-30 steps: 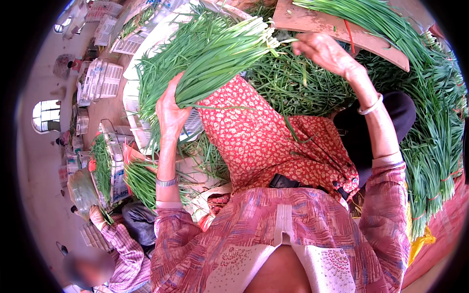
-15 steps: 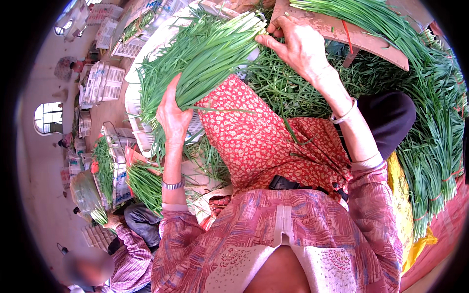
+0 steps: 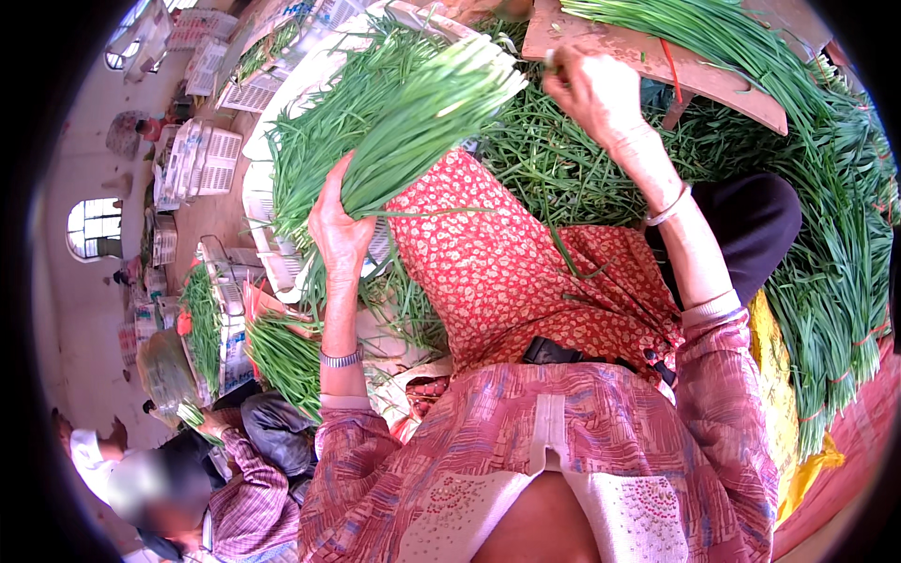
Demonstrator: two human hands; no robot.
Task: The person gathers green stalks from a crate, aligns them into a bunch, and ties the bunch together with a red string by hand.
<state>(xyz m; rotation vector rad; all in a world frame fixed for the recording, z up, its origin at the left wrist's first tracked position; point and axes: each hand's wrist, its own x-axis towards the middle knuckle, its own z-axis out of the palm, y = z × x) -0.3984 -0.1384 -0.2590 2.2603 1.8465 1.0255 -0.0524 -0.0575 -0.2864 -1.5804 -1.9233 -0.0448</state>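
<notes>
My left hand (image 3: 340,230) is closed round a thick bunch of garlic chives (image 3: 436,117). The bunch tilts, its pale cut ends pointing up and right, its green tips low by my wrist, and looks slightly blurred. To the right of the pale ends, apart from them, my right hand (image 3: 596,98) is raised with its fingers curled together. Something small and pale shows at its fingertips, too blurred to name. Under the bunch stands a white plastic crate (image 3: 260,192) with more chives (image 3: 314,131) in it. A red flowered apron (image 3: 469,216) covers my lap.
Loose chive leaves (image 3: 554,159) lie heaped beyond my lap. A wooden board (image 3: 676,80) at the far right bears chives. Tied bundles (image 3: 831,281) are piled along the right, beside a yellow sack (image 3: 774,394). At the lower left sits a co-worker (image 3: 249,507) near more crates.
My right hand has moved away from the pale ends, to the right, and its fingers have curled in. The left hand still holds the bunch. The co-worker's head has shifted, and another person shows behind.
</notes>
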